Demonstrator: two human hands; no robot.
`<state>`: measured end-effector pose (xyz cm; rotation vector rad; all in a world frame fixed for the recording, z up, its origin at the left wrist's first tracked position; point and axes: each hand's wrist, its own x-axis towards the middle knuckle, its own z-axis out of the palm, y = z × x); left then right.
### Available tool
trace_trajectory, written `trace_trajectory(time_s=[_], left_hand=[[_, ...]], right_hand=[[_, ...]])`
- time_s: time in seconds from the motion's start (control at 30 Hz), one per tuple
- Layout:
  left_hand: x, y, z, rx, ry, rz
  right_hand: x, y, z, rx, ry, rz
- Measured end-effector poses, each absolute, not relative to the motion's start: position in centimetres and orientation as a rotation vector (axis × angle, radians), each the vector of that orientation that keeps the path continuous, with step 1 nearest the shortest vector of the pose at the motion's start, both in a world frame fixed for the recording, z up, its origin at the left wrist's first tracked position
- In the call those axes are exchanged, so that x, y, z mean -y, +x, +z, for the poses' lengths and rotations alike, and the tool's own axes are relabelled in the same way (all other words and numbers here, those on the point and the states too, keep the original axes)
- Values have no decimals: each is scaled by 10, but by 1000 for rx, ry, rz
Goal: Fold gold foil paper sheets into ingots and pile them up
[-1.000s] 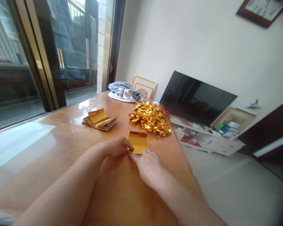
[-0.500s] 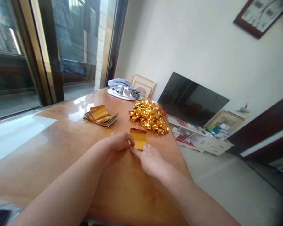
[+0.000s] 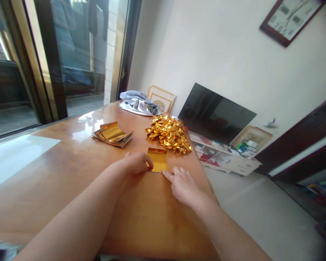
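Note:
A sheet of gold foil paper [image 3: 158, 159] lies on the wooden table in front of me, its far edge curling up and its near edge forming a narrow straight strip. My left hand [image 3: 137, 163] is closed at the near left corner of the sheet, thumb and fingertips pinching it. At the near right corner, the index fingertip of my right hand [image 3: 183, 184] presses on the edge, with the other fingers loosely spread. Beyond the sheet is a heap of folded gold foil pieces [image 3: 170, 134]. A stack of gold foil paper [image 3: 112, 135] sits to the left.
Folded cloths [image 3: 138, 103] lie at the far end of the table [image 3: 119, 217]. A pale sheet [image 3: 21, 154] covers part of the left side. Past the table's right edge stand a white cabinet [image 3: 230, 163] and a dark television [image 3: 216, 114].
My right index finger has slid right along the near edge of the foil paper, from beside my left fingers to the right corner. My left hand stays at the left corner.

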<state>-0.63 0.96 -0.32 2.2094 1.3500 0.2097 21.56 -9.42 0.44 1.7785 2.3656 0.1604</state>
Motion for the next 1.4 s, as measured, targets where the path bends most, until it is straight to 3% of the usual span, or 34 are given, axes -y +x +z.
trace_trajectory(time_s=[0.63,0.87,1.03,1.23,1.4], left_hand=[[-8,-7,-5,-1368,2230,229],[-5,-6,-4,-1356,2235,257],[-11,-6,-14,-1352,2197,403],[-13,-1,-11,-1474,1836,1015],[5,10,2,-1081,1559,905]], right_hand=[[75,216,27,-2393,1989,69],[53,207,7,-2465,2059,-11],[46,224,-15,-2660,2161,-377],[44,227,-25,-2689,2460,-1294],[49,217,-18,-2725,2408,-1788]])
